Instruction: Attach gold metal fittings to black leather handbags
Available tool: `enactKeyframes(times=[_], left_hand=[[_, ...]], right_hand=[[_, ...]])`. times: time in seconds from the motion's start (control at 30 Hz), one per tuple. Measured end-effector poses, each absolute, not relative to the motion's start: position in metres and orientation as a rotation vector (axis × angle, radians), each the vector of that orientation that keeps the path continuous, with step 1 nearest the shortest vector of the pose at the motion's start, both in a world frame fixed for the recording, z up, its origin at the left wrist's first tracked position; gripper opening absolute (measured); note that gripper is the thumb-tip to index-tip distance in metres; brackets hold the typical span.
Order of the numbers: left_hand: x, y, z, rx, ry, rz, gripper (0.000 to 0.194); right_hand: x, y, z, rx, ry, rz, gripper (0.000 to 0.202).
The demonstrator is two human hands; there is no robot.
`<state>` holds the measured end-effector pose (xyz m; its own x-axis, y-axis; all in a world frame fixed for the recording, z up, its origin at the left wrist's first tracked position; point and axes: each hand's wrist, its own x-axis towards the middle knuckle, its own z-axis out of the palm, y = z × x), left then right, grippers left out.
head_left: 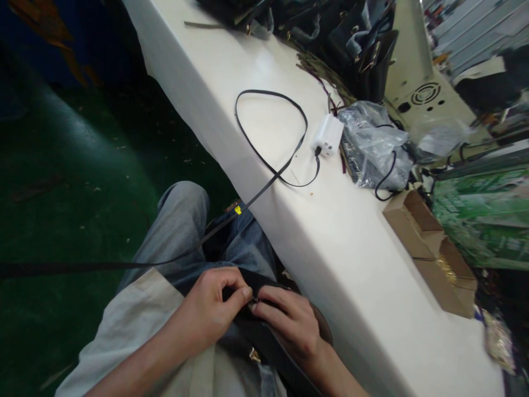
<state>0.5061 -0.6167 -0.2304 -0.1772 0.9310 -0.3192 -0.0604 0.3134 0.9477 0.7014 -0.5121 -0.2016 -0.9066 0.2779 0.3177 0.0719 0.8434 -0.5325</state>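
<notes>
A black bag rests on the person's lap, with a gold-coloured fitting on it. My left hand is closed, thumb and forefinger pinched at a small dark metal piece near the bag's upper edge. Just right of it, my right hand has its fingers bent round the same spot, gripping the bag. The fingertips of both hands nearly meet, and the small piece between them is too small to make out clearly.
A black flat cable with a yellow tag runs from a white adapter across the white table and over the legs. Behind are black bags, clear plastic, a machine and a divided cardboard box.
</notes>
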Motion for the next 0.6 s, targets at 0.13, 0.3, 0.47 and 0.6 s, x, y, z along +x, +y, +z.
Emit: enactKeyframes(times=[0.13, 0.3, 0.47, 0.6], left_hand=[[0.509, -0.621, -0.222, 0.9, 1.478, 1.121, 0.031], [0.513, -0.627, -0.215, 0.946, 1.472, 1.137, 0.028], [0.513, -0.63, -0.212, 0.988, 1.464, 1.146, 0.027], [0.52, -0.638, -0.21, 1.036, 1.461, 1.168, 0.022]], right_hand=[[0.709, -0.518, -0.206, -0.299, -2.613, 0.677, 0.026], [0.719, -0.523, -0.214, -0.33, -2.56, 0.648, 0.03], [0.72, -0.523, -0.212, -0.3, -2.557, 0.689, 0.029], [0.722, -0.522, -0.21, -0.328, -2.589, 0.672, 0.028]])
